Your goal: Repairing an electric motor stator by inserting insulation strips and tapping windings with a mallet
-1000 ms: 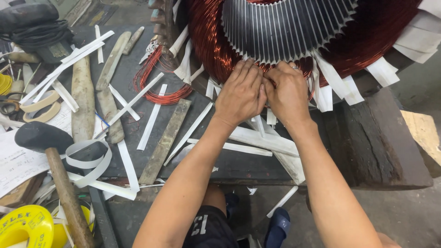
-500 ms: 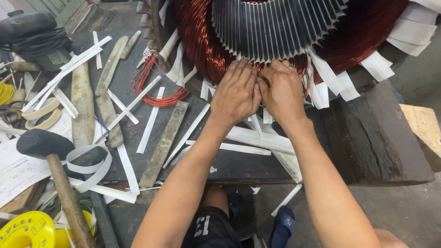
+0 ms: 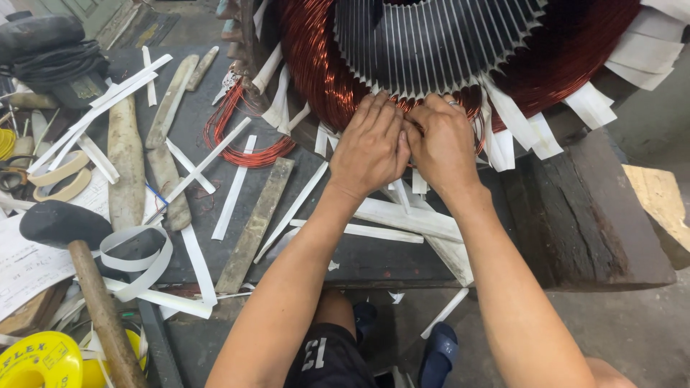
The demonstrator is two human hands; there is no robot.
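Both the left hand (image 3: 370, 147) and right hand (image 3: 444, 144) pinch fingers closed on springy, scratch-prone red-brown copper winding wire (image 3: 316, 79) at the near edge of the heavy dark slotted steel stator core (image 3: 431, 43).

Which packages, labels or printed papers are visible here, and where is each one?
Yellow spool: bottom left corner, round, with dark print on its face.
Printed paper sheet: left edge, under the mallet, white with dark lines of text.
No screens or signs visible.
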